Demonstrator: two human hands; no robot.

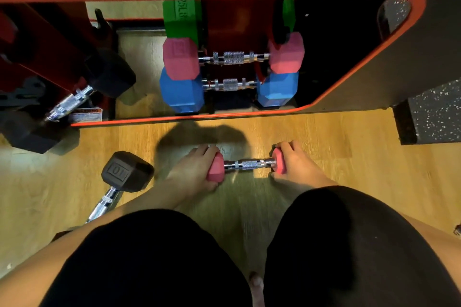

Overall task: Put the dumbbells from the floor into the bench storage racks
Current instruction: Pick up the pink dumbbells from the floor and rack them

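Observation:
A small pink dumbbell [249, 164] with a chrome handle hangs low over the wooden floor, held at both ends. My left hand [194, 169] wraps its left head and my right hand [296, 164] wraps its right head. Straight ahead, under the red-edged bench [361, 82], the storage rack holds a pink dumbbell [233, 57] above a blue dumbbell [229, 85], with a green one [182, 17] behind them. A black dumbbell marked 10 [124, 173] lies on the floor to my left.
Another black dumbbell [72, 102] rests at the left by the red bench frame [50, 52]. A black speckled rubber mat [434, 112] is at the right. My knees in black shorts fill the bottom of the view.

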